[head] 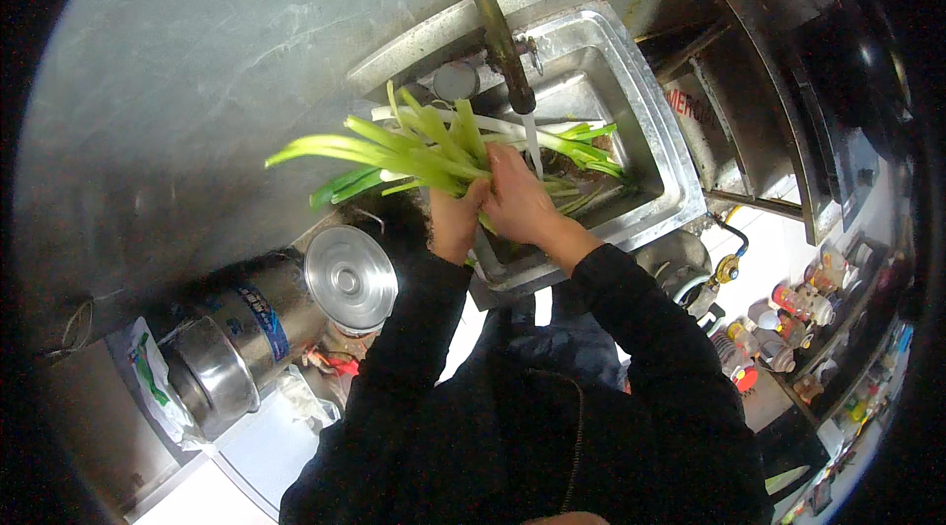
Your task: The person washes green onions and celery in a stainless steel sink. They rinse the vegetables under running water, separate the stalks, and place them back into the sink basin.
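Over the near left edge of a stainless steel sink (676, 177), my left hand (456, 218) and my right hand (517, 196) are together, both closed around a bunch of green leafy stalks (414, 151). The stalks fan out to the left; their gripped part is hidden by my fingers. Water runs from the faucet (502, 44) just beyond my right hand. More long green-and-white stalks, which look like scallions or leeks (569, 144), lie in the basin under the stream.
A round metal lid (350, 279) and large steel pots (214, 355) stand at the left. Metal shelving (761, 103) rises right of the sink. A gas regulator with a hose (727, 269), a pot (672, 259) and several bottles (798, 303) are at the lower right.
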Available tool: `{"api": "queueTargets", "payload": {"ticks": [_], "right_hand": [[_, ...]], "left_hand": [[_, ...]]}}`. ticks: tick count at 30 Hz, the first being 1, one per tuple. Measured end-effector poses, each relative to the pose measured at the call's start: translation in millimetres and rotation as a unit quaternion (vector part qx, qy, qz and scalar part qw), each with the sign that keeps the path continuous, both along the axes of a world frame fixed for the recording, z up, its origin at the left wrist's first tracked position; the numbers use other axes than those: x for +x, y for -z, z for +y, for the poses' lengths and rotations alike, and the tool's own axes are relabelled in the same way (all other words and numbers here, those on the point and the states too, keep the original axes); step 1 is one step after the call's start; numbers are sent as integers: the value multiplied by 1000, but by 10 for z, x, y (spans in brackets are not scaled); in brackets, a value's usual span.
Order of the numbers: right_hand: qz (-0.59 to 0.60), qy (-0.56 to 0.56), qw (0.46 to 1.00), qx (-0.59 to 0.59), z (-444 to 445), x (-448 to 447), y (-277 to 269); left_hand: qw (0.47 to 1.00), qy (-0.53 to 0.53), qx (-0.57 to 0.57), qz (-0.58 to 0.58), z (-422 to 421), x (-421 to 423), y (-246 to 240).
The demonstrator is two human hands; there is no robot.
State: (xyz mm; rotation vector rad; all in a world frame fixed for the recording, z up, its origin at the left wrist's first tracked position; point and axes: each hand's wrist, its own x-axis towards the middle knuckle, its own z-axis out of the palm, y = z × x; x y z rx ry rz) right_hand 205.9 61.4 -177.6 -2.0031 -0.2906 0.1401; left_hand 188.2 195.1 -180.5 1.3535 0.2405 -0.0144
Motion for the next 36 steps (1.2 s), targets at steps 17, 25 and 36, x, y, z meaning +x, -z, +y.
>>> {"api": "queueTargets", "payload": {"ticks": [17,25,36], "right_hand": [[56,-89,994,25,-359,-398,494],[80,-190,940,-272,-1003,46,1782],[54,-205,893,-397,-776,126,2195]], "left_hand": [[994,-101,-33,-29,10,198,-106],[990,-103,-1,-93,266,-106,-262],[983,-98,21,-151,516,-215,-387]]}}
